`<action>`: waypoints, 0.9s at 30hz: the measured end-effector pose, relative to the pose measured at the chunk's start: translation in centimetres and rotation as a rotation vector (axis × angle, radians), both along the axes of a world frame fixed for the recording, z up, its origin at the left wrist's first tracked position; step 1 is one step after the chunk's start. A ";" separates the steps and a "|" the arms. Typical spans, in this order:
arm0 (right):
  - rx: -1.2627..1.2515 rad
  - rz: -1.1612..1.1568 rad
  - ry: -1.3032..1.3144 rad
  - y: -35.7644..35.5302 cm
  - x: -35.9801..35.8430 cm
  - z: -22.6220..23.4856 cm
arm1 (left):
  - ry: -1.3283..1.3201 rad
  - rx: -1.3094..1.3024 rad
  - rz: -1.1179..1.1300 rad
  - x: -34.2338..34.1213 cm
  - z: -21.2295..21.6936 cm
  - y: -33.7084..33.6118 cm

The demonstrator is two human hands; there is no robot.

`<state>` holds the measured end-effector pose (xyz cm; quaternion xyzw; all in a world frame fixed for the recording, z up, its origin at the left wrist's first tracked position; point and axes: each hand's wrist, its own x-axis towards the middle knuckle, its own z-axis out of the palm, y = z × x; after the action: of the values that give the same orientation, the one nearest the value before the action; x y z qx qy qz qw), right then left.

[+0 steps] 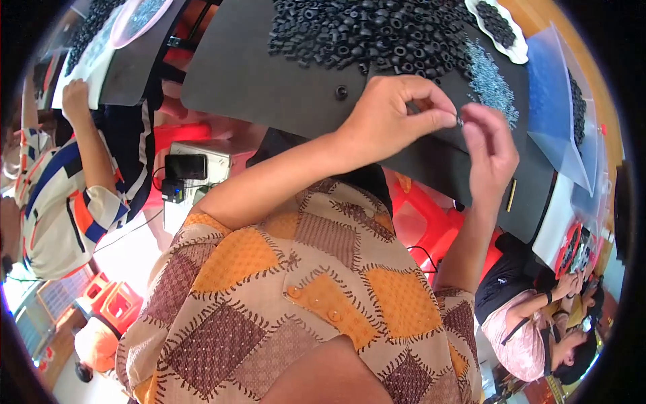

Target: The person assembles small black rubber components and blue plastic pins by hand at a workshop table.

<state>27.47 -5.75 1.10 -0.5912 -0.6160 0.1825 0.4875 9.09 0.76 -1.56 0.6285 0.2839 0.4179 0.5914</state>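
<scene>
The patchwork blouse [296, 296] in orange and brown is filling the lower middle of the head view, nearest the lens, and both forearms are rising out of it toward twelve o'clock. The left hand [390, 114] and the right hand [488, 151] are meeting over the black mat [256, 74], fingertips closing together on a tiny dark part [460, 121] pinched between them — too small to tell which way it is pointing, or whether it has a long axis at all. This is looking like the fitting step: one small piece being joined to another at the fingertips. The next move is probably calling for a fine, steady press rather than force. At twelve o'clock of the hands a heap of black rubber rings [370, 30] is lying; at one o'clock, a scatter of small bluish metal pieces [491, 81]. A co-worker's hand [75, 97] is working at nine o'clock — well apart.
</scene>
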 end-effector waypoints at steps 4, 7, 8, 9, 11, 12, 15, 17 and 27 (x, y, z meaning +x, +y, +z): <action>-0.004 0.224 0.181 -1.4 -1.2 -1.3 | -0.088 -0.207 -0.098 -1.3 0.8 -1.2; -0.015 0.277 0.398 -1.7 -3.1 -1.3 | -0.098 -0.273 -0.121 -2.1 0.2 -1.7; -0.017 0.284 0.399 -1.5 -3.3 -1.5 | -0.102 -0.305 -0.098 -2.5 0.2 -1.8; 0.039 0.287 0.297 -1.3 -3.4 -1.9 | -0.107 -0.336 -0.078 -2.8 0.3 -1.9; 0.094 0.296 0.199 -0.9 -3.6 -2.3 | -0.058 -0.286 -0.089 -4.2 0.5 -1.9; 0.081 0.283 0.223 -0.9 -3.5 -2.4 | -0.013 -0.238 -0.107 -5.0 0.7 -1.9; 0.028 0.198 0.273 -0.8 -3.2 -2.4 | 0.216 0.325 0.197 -9.2 -0.2 0.2; -0.047 0.129 0.277 -0.7 -2.2 -3.0 | 0.355 0.307 0.240 -11.2 -0.5 0.8; -0.004 0.027 0.296 -0.5 -1.9 -4.9 | 0.317 0.053 0.031 -10.8 -1.8 1.7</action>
<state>25.54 -6.23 -3.84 -0.5504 -0.5449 0.2755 0.5694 -1.73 2.45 -3.31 0.6977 0.3721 0.3297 0.5159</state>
